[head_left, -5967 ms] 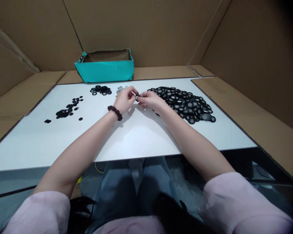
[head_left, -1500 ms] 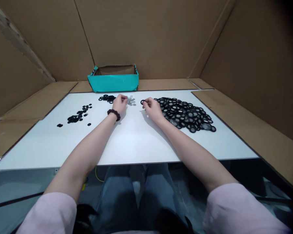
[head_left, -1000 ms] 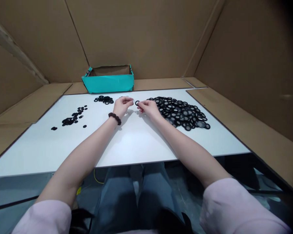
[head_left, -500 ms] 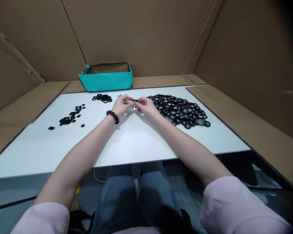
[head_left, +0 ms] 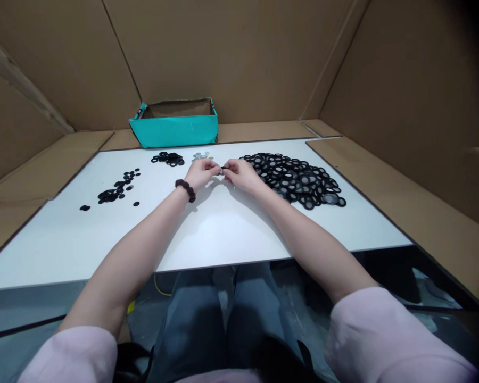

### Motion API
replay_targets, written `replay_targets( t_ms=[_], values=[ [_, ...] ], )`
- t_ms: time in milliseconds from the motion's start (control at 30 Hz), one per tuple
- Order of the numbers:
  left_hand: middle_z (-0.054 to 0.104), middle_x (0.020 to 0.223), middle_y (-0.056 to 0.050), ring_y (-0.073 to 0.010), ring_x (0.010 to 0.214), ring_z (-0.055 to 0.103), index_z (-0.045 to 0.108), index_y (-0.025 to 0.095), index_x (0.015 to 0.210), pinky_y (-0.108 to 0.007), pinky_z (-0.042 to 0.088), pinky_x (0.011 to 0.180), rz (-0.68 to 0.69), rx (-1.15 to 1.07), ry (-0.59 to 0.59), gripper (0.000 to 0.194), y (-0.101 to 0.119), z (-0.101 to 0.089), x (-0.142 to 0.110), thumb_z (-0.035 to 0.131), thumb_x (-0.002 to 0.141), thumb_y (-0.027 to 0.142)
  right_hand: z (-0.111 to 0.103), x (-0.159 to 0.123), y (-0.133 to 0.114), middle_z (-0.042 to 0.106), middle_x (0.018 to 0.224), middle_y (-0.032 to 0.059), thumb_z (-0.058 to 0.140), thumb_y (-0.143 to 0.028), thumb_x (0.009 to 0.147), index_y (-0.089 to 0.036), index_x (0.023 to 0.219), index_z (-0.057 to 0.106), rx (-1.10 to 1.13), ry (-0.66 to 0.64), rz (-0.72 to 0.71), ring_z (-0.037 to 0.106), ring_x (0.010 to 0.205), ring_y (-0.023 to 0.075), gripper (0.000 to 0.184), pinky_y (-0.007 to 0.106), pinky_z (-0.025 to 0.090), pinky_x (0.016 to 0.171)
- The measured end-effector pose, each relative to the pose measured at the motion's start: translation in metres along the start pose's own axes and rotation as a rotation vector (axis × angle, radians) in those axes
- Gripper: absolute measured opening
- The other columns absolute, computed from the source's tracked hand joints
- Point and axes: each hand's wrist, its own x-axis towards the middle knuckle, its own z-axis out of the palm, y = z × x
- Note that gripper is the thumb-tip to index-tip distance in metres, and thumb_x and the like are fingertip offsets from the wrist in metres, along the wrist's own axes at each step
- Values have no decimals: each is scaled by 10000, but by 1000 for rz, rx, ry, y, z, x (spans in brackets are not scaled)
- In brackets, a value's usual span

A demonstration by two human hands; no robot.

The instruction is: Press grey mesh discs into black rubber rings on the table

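Both hands meet over the white rectangular work board [head_left: 223,229], a little nearer the person than the teal open-topped cardboard box [head_left: 174,129] that stands just past the board's far edge. The left hand [head_left: 200,174] and the right hand [head_left: 239,174] have their fingertips drawn together, pinching one small black ring-shaped part [head_left: 223,169] between them; the part is held just above the board, in front of the box and slightly to its right. It is too small to tell whether a second piece is pressed into it.

A dark brown hair band [head_left: 186,189] sits around the left wrist.

Right of the box and close beside the right hand spreads a large heap of black rings with grey mesh centres [head_left: 295,178]; its near-left edge all but touches the right hand's knuckles. Directly in front of the box lie a small cluster of plain black rings [head_left: 168,158] and, just to its right, a few pale grey discs [head_left: 201,156], both just beyond the left hand. Well to the left of the box, a loose scatter of small black discs [head_left: 114,193] lies apart from either hand.

Brown cardboard walls [head_left: 239,53] enclose the board behind the box and on both sides.
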Motion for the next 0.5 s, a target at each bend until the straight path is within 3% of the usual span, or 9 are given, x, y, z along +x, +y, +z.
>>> replay_targets(
  t_ms=[100, 233, 400, 500],
  values=[
    [686, 736, -22, -119, 601, 515, 617, 176, 688, -262, 427, 592, -77, -64, -24, 182, 4, 0, -2, 639, 867, 193, -1, 0, -3, 596, 569, -46, 586, 11, 925, -187, 664, 546, 70, 30, 41, 550, 531, 96, 330, 199, 429, 595],
    [667, 703, -17, -93, 552, 465, 607, 168, 657, -234, 379, 529, -109, -101, -19, 227, 7, 1, -4, 640, 882, 165, 0, 0, -8, 586, 543, -48, 568, 39, 936, -174, 648, 557, 187, 62, 131, 515, 466, 73, 359, 177, 423, 509],
    [689, 694, -24, -115, 600, 551, 631, 168, 697, -275, 531, 656, -165, -154, 59, 189, 2, 10, -4, 658, 884, 176, 9, -2, -10, 590, 517, -43, 587, 30, 958, -161, 659, 576, 402, 123, 243, 527, 458, 66, 355, 142, 464, 470],
    [717, 756, -30, -141, 703, 636, 674, 160, 793, -304, 579, 764, -102, -177, 106, 60, -6, 15, 0, 657, 840, 126, 11, -4, -13, 611, 532, -19, 572, 21, 991, -147, 641, 583, 525, 128, 337, 563, 463, 62, 388, 141, 531, 494]
  ],
)
